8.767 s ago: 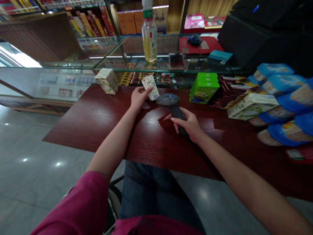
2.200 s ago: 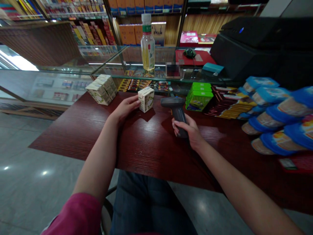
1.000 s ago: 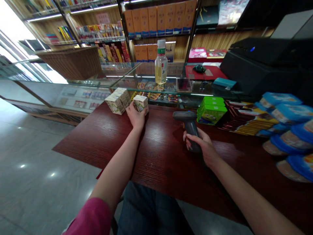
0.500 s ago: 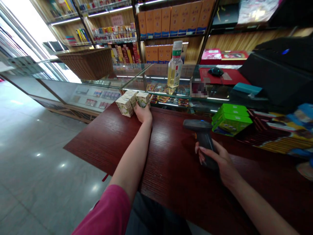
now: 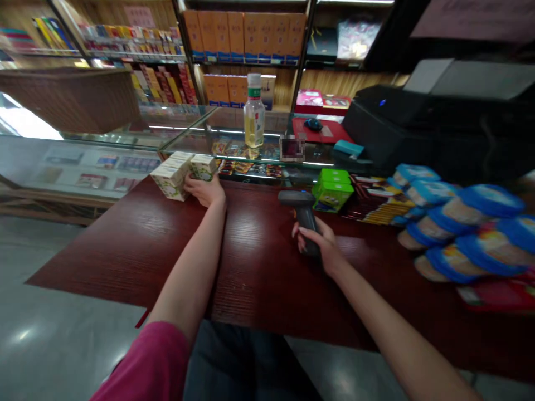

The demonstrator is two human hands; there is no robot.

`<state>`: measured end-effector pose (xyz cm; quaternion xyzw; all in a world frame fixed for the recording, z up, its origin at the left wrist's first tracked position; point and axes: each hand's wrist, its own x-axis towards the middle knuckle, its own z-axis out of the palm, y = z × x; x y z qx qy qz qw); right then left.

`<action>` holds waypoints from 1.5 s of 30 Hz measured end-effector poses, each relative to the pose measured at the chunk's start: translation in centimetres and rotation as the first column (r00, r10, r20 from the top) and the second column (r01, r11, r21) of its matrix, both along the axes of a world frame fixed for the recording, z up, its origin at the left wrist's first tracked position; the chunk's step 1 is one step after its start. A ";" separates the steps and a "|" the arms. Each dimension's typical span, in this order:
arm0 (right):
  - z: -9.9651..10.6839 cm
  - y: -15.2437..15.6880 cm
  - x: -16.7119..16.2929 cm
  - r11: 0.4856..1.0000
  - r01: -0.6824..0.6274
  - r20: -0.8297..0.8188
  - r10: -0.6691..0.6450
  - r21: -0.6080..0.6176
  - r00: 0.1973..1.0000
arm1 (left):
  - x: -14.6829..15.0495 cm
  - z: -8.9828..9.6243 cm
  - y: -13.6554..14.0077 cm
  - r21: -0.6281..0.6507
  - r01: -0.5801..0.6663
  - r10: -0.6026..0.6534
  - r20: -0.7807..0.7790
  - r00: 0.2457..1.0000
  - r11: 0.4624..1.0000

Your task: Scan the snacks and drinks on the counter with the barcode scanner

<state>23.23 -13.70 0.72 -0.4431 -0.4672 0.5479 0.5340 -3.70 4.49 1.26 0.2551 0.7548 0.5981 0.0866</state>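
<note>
We find the left grip (image 5: 206, 189) clamped on a pale carton (image 5: 203, 166) at the far left of the desk (image 5: 251, 267), just beside matching cartons (image 5: 170, 175). We note the right grip (image 5: 321, 240) wrapped around a dark scanner (image 5: 307, 219), near green boxes (image 5: 333, 192).

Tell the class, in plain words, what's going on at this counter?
A person's left hand holds a small pale carton right beside similar cartons at the back of the dark red counter. The right hand grips a dark handheld scanner near some green boxes. Behind, a bottle of yellowish liquid stands on a glass case.
</note>
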 end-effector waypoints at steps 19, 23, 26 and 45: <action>-2.0 -5.0 9.9 0.804 0.514 0.050 -0.551 0.299 0.833 | 23.7 -5.6 -5.1 0.119 0.887 -0.847 -0.264 0.461 0.446; -2.0 -4.3 9.7 0.824 0.477 0.023 -0.507 0.307 0.862 | 23.0 -5.9 -4.1 0.066 0.931 -0.907 -0.211 0.365 0.359; -1.8 -4.4 9.4 0.853 0.449 -0.016 -0.462 0.267 0.887 | 22.5 -5.6 -4.2 0.111 0.954 -0.947 -0.134 0.292 0.278; -0.5 -6.3 8.3 0.998 0.015 -0.173 -0.004 0.062 0.985 | 10.9 -3.4 -6.3 0.490 0.857 -0.916 0.397 -0.055 0.161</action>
